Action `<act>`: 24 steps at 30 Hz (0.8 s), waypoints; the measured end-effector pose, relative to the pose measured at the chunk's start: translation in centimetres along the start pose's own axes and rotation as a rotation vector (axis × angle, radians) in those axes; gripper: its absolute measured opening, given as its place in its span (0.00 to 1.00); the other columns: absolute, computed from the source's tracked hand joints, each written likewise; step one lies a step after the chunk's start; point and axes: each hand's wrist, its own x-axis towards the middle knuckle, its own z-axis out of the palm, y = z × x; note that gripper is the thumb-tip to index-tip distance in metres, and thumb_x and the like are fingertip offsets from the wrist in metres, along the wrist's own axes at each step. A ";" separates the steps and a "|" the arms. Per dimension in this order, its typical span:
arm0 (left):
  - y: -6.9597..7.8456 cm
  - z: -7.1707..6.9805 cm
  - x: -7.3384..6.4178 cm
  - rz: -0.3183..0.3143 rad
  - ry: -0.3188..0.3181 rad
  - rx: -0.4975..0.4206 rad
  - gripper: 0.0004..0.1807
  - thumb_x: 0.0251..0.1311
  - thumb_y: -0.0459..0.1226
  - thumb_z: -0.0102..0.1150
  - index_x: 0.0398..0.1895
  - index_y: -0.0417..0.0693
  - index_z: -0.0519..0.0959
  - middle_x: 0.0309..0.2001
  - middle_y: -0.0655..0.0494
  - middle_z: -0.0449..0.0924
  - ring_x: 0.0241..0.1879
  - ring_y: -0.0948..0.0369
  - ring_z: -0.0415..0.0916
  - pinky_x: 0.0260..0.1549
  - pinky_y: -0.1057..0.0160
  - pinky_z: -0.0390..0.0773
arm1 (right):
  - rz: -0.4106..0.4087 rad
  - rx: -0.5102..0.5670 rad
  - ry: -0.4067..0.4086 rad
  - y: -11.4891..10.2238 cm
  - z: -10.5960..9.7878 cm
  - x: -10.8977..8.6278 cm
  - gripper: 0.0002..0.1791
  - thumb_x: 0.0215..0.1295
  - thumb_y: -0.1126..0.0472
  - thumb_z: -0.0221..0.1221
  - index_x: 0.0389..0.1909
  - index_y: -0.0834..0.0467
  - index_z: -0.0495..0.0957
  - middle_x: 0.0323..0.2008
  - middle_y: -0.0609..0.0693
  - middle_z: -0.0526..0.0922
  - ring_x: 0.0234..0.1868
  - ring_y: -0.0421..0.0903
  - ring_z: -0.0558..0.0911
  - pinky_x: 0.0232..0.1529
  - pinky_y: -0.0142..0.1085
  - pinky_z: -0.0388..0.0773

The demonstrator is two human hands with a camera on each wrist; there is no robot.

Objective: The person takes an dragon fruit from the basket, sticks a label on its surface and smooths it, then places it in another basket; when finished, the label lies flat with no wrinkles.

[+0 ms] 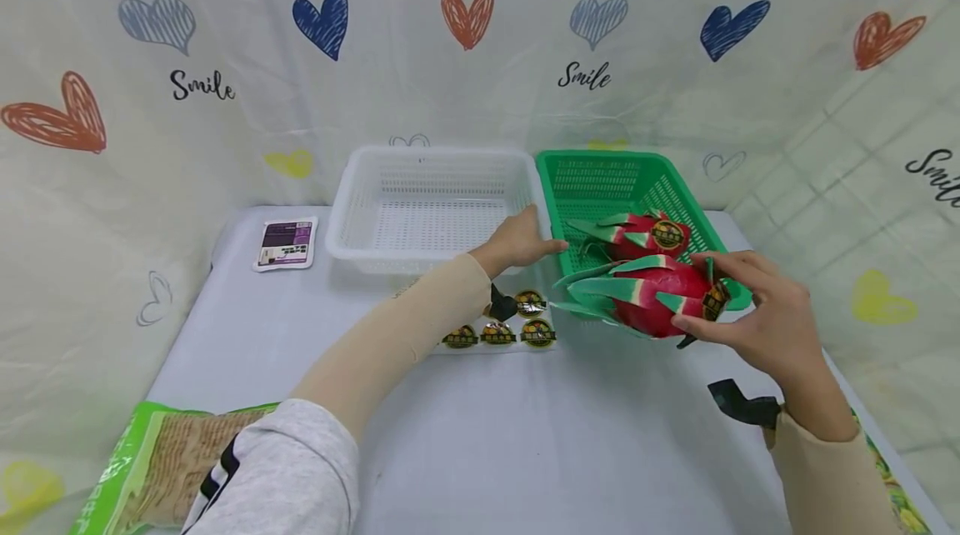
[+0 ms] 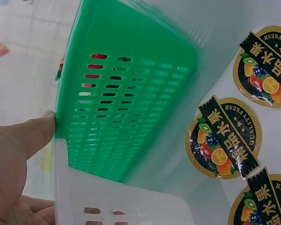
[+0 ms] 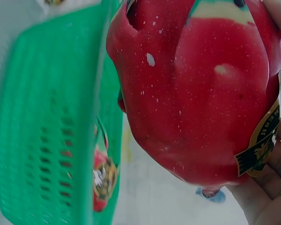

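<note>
My right hand [image 1: 776, 310] grips a red dragon fruit [image 1: 656, 293] with green scales, thumb and fingers on its right end. The fruit is over the near right part of the green basket [image 1: 551, 185]. A black-and-gold fruit sticker [image 3: 260, 150] is on its skin beside my fingers. Inside that basket lies another dragon fruit [image 1: 626, 239] with a similar sticker. My left hand [image 1: 517, 242] rests at the right rim of the white basket [image 1: 348, 202]. Its straight thumb [image 2: 37, 129] touches the green basket's rim; its other fingers are partly hidden behind the white rim.
A sheet of round stickers [image 1: 536, 333] lies before the white basket, partly under my left forearm. At the back left is a small purple-and-white packet [image 1: 287, 243]. A green-edged bag [image 1: 168, 460] occupies the front left. A patterned curtain [image 1: 405, 77] hangs behind the baskets.
</note>
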 end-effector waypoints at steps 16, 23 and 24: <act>0.1 0.1 -0.2 -0.008 0.006 -0.015 0.52 0.72 0.56 0.60 0.84 0.39 0.45 0.81 0.41 0.57 0.77 0.46 0.64 0.73 0.50 0.71 | 0.192 -0.151 -0.172 5.4 -0.1 3.6 0.38 0.48 0.57 0.82 0.62 0.61 0.81 0.50 0.60 0.83 0.43 0.16 0.66 0.41 0.14 0.63; 0.0 0.1 -0.4 -0.009 0.001 -0.019 0.53 0.72 0.56 0.59 0.84 0.39 0.43 0.82 0.41 0.55 0.78 0.45 0.63 0.73 0.49 0.71 | 0.225 -0.197 -0.299 6.6 0.4 4.2 0.43 0.53 0.53 0.80 0.66 0.70 0.75 0.52 0.66 0.79 0.49 0.53 0.75 0.41 0.20 0.72; 0.0 0.1 -0.4 -0.010 -0.003 -0.023 0.53 0.72 0.57 0.59 0.84 0.39 0.43 0.82 0.41 0.55 0.78 0.45 0.63 0.73 0.49 0.71 | 0.227 -0.211 -0.315 6.6 0.5 4.3 0.44 0.53 0.53 0.79 0.66 0.71 0.74 0.53 0.66 0.78 0.49 0.57 0.75 0.42 0.26 0.76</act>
